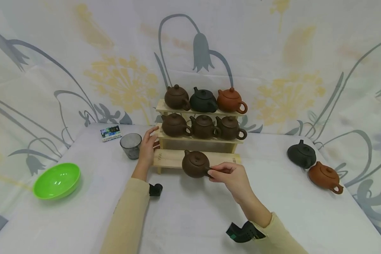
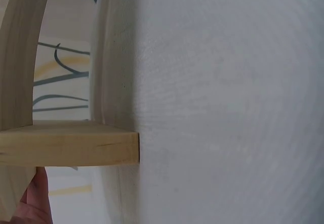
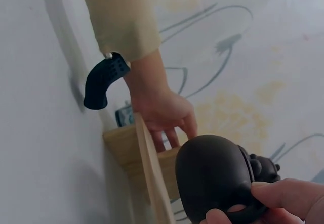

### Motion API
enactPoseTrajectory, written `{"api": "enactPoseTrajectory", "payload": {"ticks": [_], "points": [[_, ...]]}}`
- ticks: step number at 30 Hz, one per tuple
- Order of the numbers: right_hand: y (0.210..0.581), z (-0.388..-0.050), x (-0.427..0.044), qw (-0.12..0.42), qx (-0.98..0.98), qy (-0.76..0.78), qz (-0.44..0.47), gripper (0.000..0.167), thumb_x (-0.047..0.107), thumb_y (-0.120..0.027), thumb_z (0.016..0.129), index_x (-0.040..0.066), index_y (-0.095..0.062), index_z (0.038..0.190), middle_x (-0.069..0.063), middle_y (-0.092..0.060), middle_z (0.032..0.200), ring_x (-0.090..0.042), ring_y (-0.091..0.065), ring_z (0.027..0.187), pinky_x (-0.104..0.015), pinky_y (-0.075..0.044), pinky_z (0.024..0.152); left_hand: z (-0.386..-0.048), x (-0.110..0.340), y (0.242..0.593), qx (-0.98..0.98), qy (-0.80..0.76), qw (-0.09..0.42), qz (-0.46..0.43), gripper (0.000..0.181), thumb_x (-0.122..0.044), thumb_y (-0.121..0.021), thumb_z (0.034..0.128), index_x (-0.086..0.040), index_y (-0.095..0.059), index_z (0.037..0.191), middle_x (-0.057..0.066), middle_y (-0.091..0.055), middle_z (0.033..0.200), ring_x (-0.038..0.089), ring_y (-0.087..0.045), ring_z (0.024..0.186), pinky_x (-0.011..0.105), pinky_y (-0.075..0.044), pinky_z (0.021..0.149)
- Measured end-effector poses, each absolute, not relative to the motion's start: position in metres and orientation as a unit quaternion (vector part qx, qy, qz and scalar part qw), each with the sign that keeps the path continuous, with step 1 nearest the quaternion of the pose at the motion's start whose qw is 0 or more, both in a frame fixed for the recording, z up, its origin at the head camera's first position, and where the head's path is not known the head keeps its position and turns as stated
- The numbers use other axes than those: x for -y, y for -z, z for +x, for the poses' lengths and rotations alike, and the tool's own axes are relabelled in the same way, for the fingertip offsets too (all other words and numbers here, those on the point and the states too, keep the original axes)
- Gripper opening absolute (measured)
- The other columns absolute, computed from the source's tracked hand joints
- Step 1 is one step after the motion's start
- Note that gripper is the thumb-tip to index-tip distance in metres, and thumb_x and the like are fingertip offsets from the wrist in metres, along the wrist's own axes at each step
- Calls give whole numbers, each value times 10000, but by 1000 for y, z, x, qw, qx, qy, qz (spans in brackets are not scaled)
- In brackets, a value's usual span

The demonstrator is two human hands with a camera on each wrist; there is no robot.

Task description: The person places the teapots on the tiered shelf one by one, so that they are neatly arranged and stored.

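Observation:
My right hand point(image 1: 230, 178) pinches the handle of a dark brown teapot point(image 1: 195, 164), its spout pointing away to the left. The teapot is in front of the bottom step of a three-tier wooden display shelf point(image 1: 168, 158); whether it touches the step is unclear. In the right wrist view the thumb and fingers point(image 3: 283, 193) close on the handle. At the shelf's left side, my left hand point(image 1: 147, 148) grips the wooden frame, with fingers curled over its edge. Three brown teapots point(image 1: 204, 127) stand on the middle tier. The top tier holds a brown teapot point(image 1: 176, 97), a black teapot point(image 1: 203, 100) and a red-brown teapot point(image 1: 230, 100).
A grey glass cup point(image 1: 131, 145) and a small patterned box point(image 1: 110, 133) stand left of the shelf. Farther left is a green bowl point(image 1: 57, 181). Another black teapot point(image 1: 301, 154) and an orange-brown teapot point(image 1: 325, 176) sit at the table's right side.

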State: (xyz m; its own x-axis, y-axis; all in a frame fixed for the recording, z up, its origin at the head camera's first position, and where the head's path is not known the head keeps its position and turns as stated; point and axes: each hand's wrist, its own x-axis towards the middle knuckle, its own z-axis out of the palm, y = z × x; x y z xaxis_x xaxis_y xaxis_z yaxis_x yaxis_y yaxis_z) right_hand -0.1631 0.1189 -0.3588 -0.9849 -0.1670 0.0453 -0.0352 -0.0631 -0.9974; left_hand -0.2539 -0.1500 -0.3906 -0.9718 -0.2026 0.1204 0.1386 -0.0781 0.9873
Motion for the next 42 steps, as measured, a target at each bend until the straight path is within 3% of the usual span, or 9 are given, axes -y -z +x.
{"api": "enactPoseTrajectory", "payload": {"ticks": [8,15,22,29,42], "points": [[358,-179,-93,56,-701,708,-62,107,-81,-688,769,-114,-670,869,-126,-676,854,-149,-657,685,-337,-537,682,-254,150,390,666,737,115,23,371,-177,-383,1006,-107,-456,1363,127,-505,1233,259,-564,984,278,-436,792],[361,-192,-74,71,-705,703,-55,176,-62,-706,766,-139,-660,917,-108,-667,833,-162,-658,670,-359,-538,681,-252,151,390,668,735,110,21,380,-184,-364,1012,-107,-438,1377,140,-489,1268,346,-534,1068,349,-423,861],[364,-203,-61,57,-714,696,-49,154,-62,-710,760,-118,-678,900,-103,-661,825,-211,-666,665,-345,-540,664,-252,150,390,667,737,108,27,383,-191,-367,1011,-103,-440,1377,139,-486,1269,280,-541,1012,348,-421,861],[367,-212,-52,54,-713,696,-60,152,-49,-714,758,-105,-690,897,-146,-673,884,-223,-674,688,-347,-540,664,-252,151,389,664,738,112,28,382,-188,-368,1009,-104,-443,1374,133,-478,1269,301,-526,1019,381,-408,883],[372,-211,-57,43,-713,694,-92,224,-53,-707,770,-106,-663,983,-164,-664,985,-196,-658,757,-307,-533,683,-250,150,388,664,740,107,27,380,-197,-362,1015,-118,-438,1379,117,-476,1252,277,-528,998,283,-426,795]]}}
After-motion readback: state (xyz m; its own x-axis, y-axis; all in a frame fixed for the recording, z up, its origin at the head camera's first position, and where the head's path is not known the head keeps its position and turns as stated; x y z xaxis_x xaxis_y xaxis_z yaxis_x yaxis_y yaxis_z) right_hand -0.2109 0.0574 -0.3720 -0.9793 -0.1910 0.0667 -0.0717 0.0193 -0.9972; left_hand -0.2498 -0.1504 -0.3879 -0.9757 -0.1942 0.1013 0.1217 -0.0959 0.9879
